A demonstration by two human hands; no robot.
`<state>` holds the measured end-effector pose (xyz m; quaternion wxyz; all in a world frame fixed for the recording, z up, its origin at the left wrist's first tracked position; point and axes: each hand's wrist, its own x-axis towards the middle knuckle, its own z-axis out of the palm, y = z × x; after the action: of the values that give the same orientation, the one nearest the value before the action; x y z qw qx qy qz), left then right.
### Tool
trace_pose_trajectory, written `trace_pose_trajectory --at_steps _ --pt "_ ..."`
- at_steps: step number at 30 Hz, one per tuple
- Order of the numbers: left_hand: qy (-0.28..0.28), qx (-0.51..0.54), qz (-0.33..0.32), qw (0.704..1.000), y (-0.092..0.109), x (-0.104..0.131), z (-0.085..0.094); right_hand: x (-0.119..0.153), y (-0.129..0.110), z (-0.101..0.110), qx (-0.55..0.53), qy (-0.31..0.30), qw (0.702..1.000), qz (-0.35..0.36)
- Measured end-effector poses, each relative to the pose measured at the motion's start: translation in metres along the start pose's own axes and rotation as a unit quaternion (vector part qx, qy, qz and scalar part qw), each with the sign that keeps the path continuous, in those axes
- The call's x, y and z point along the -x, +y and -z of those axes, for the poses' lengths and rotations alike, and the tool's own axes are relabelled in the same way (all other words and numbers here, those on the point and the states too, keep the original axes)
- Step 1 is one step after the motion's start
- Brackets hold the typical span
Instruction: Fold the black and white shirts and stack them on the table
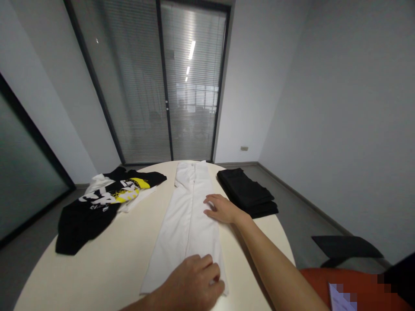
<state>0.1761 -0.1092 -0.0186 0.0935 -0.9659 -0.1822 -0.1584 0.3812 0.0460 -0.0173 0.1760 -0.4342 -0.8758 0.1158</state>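
Note:
White trousers [186,216] lie lengthwise on the round table [106,272], waistband at the far edge and leg ends towards me. My right hand [222,208] rests on their right side about midway, fingers stretched out and apart. Over the near end of the legs is my left hand [194,283], with its fingers curled in towards the thumb. Whether cloth is pinched between those fingers is hidden. The leg ends show on both sides of this hand.
Folded black clothing [246,192] is stacked at the table's right. On the left lies a rumpled black, white and yellow printed garment [110,198], with white cloth by it. An orange chair [350,285] with a black armrest [346,247] stands at the lower right.

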Motion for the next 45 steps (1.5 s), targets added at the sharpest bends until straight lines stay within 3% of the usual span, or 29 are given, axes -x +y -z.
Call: trace_pose_trajectory --at_steps 7,13,21,27,32,34,39,45 --pt "0.076 -0.015 -0.025 0.997 0.006 -0.005 -0.002 -0.001 -0.002 0.0 0.011 0.004 1.0 -0.003" --pt "0.045 -0.017 -0.047 0.998 0.009 -0.005 -0.012 -0.003 -0.005 0.0 0.013 0.015 1.0 -0.022" --pt "0.061 -0.016 -0.047 0.997 0.011 -0.005 -0.012 -0.004 -0.004 0.001 0.019 0.019 0.999 -0.024" --pt "0.052 0.052 -0.024 0.997 0.006 -0.003 -0.011 -0.004 -0.008 0.002 0.006 0.044 0.999 0.026" --pt "0.018 0.187 0.071 0.98 -0.014 0.007 0.017 -0.004 -0.007 -0.006 0.015 0.011 0.999 0.048" --pt "-0.011 0.211 0.08 0.974 -0.024 0.013 0.026 -0.006 -0.007 -0.009 0.024 0.013 0.998 0.054" --pt "-0.088 0.233 0.048 0.967 -0.039 0.022 0.027 -0.009 -0.01 -0.006 0.027 0.034 0.999 0.028" --pt "-0.113 0.199 0.006 0.973 -0.039 0.02 0.022 -0.01 -0.017 0.001 0.052 0.027 0.998 0.007"
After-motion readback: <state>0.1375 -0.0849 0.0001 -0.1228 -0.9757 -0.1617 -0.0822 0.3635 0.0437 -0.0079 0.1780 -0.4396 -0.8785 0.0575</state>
